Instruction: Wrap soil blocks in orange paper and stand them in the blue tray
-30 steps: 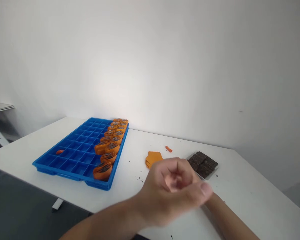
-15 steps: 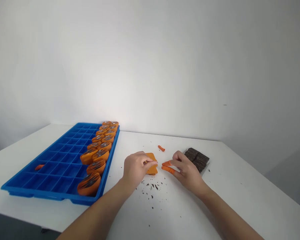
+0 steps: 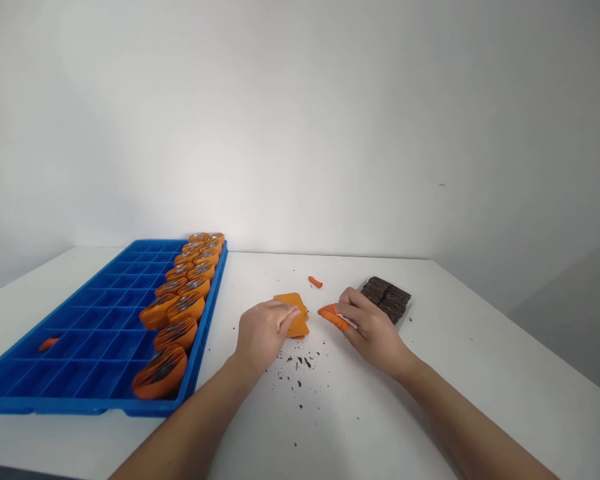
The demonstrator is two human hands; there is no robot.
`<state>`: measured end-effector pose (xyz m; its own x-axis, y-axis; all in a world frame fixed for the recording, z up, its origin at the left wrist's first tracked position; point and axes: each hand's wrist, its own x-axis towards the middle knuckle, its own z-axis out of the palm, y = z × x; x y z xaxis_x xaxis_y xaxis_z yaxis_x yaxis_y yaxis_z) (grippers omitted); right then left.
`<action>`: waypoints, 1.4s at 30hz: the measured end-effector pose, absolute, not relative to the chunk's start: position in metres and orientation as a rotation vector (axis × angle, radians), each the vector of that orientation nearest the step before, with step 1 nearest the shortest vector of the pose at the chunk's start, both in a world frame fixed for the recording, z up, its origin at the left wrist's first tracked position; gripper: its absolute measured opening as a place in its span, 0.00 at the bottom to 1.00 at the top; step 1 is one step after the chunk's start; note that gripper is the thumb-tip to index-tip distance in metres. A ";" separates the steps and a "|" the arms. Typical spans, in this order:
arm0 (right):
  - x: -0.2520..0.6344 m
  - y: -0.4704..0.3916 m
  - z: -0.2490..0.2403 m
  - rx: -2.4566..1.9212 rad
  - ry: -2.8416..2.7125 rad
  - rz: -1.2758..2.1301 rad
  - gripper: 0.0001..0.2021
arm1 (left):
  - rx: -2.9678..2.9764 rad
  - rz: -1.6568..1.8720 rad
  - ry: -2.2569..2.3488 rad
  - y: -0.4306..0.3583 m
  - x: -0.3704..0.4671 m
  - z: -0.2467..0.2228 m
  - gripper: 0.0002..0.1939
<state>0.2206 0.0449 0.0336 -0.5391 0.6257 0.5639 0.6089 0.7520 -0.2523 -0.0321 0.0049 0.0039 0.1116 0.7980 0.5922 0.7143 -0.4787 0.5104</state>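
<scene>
My left hand (image 3: 265, 333) is over the near left part of some flat orange pieces (image 3: 293, 300), its thumb and forefinger pinched together; anything between them is too small to make out. To its right, my right hand (image 3: 370, 328) wears orange covers on thumb and forefinger, and those two tips meet. Whether something tiny sits between them is unclear. The hands are apart. Behind my right hand lies a stack of dark brown strips (image 3: 393, 300) on a pale tray. Dark crumbs (image 3: 300, 363) are scattered in front of the orange pieces.
A blue compartment tray (image 3: 100, 333) stands at the left, with rows of folded orange bundles (image 3: 180, 307) along its right side. One compartment holds a small orange item (image 3: 49, 343). Another small orange piece (image 3: 315, 282) lies behind the hands. A white wall rises at the back.
The covered fingertips of my right hand, apart before, have come together. My left hand stays pinched and shows more of the orange pieces. The whole view has shifted a little.
</scene>
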 end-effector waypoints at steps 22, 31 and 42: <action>0.218 0.040 0.032 -0.817 -2.356 0.106 0.12 | 2.406 1.661 0.908 -0.001 -0.019 0.003 0.13; 0.217 0.037 0.036 -0.806 -2.370 0.141 0.11 | 2.535 1.602 0.772 -0.007 -0.016 0.009 0.12; 0.217 0.038 0.030 -0.825 -2.363 0.143 0.11 | 2.560 1.632 0.840 -0.003 -0.015 0.001 0.20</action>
